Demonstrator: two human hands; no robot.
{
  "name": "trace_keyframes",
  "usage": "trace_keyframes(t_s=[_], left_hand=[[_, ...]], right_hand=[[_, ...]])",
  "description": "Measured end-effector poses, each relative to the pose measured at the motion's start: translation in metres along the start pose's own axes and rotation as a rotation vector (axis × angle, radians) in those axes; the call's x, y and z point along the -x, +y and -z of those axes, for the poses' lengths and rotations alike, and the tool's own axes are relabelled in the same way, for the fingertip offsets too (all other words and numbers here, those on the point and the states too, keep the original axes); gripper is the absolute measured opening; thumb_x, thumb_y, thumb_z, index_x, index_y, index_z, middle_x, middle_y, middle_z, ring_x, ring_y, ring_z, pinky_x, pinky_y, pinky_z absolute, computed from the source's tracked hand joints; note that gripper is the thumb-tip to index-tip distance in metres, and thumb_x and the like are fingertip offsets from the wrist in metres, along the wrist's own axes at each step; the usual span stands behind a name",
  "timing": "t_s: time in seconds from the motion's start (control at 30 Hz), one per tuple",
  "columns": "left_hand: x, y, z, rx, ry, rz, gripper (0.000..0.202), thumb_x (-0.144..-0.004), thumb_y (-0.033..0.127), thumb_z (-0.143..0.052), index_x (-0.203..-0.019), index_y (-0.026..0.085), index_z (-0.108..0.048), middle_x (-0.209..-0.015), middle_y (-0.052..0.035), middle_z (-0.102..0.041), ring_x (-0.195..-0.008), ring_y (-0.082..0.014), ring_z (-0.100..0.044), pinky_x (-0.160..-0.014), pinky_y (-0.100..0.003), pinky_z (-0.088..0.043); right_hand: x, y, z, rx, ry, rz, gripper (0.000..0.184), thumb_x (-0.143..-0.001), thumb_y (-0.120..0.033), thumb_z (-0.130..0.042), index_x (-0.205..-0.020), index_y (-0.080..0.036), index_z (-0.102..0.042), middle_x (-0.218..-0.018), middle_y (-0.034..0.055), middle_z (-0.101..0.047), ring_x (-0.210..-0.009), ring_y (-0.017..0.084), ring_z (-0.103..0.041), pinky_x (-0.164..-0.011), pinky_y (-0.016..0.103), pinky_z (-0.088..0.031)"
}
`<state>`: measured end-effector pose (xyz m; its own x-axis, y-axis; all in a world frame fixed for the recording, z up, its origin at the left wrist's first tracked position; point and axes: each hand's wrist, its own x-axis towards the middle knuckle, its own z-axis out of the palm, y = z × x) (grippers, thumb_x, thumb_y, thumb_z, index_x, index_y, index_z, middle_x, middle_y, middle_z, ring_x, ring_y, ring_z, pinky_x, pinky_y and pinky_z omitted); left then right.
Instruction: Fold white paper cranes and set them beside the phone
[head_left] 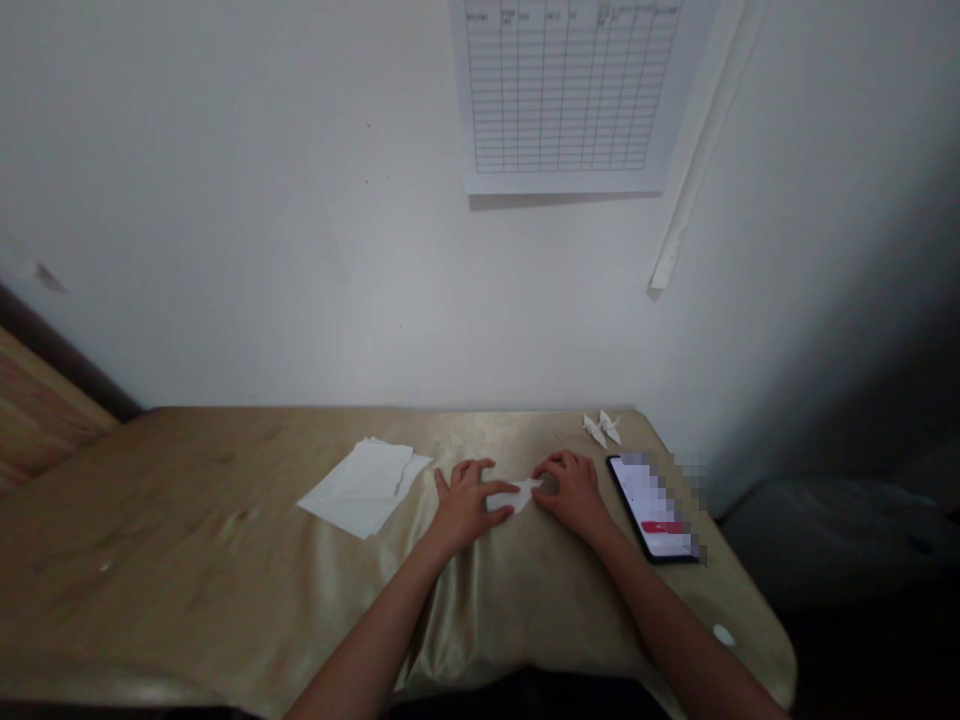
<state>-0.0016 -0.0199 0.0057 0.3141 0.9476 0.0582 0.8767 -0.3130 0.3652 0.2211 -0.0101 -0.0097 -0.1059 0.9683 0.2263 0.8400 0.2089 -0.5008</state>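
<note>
A small piece of folded white paper lies on the tabletop between my two hands. My left hand holds its left side, index finger and thumb on the paper, the other fingers curved over the table. At the paper's right end, my right hand pinches it between thumb and fingers. The fingers cover part of the paper, so its exact folds cannot be made out. Two small folded paper cranes stand beyond my right hand, near the table's back edge.
White paper sheets lie stacked left of my left hand. A phone with a lit screen rests right of my right hand. A small white object sits near the right edge of the cloth-covered table. A printed chart hangs on the wall.
</note>
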Motion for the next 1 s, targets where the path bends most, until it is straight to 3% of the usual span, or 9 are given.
trace_keyframes(t_s=[0.43,0.73,1.0], left_hand=[[-0.0002,0.0001,-0.0004,-0.013,0.006,0.001,0.036,-0.082,0.049,-0.077,-0.116,0.057,-0.070,-0.150,0.0006,-0.049,-0.143,-0.0369,-0.032,-0.111,-0.081,-0.005],[0.0002,-0.0026,-0.0024,-0.001,0.014,-0.006,0.034,-0.082,0.049,-0.077,-0.114,0.057,-0.070,-0.149,0.0013,-0.049,-0.143,-0.0370,-0.033,-0.111,-0.082,-0.004],[0.0002,-0.0009,0.0004,-0.003,0.012,-0.004,0.035,-0.082,0.048,-0.076,-0.115,0.056,-0.070,-0.150,0.0006,-0.049,-0.143,-0.0379,-0.033,-0.111,-0.082,-0.003]], right_hand=[[0.0087,-0.0082,-0.0043,0.070,-0.043,0.002,0.050,-0.070,-0.052,-0.078,-0.112,-0.026,-0.065,-0.129,0.0101,-0.056,-0.130,0.034,-0.047,-0.119,0.060,-0.013],[0.0092,-0.0053,-0.0074,0.075,-0.045,0.029,0.055,-0.069,-0.057,-0.078,-0.113,-0.027,-0.063,-0.131,0.0104,-0.055,-0.132,0.035,-0.046,-0.119,0.064,-0.012],[0.0075,-0.0022,-0.0049,0.042,-0.026,0.056,0.049,-0.073,-0.056,-0.077,-0.110,-0.027,-0.065,-0.126,0.0093,-0.057,-0.129,0.033,-0.048,-0.118,0.059,-0.018]])
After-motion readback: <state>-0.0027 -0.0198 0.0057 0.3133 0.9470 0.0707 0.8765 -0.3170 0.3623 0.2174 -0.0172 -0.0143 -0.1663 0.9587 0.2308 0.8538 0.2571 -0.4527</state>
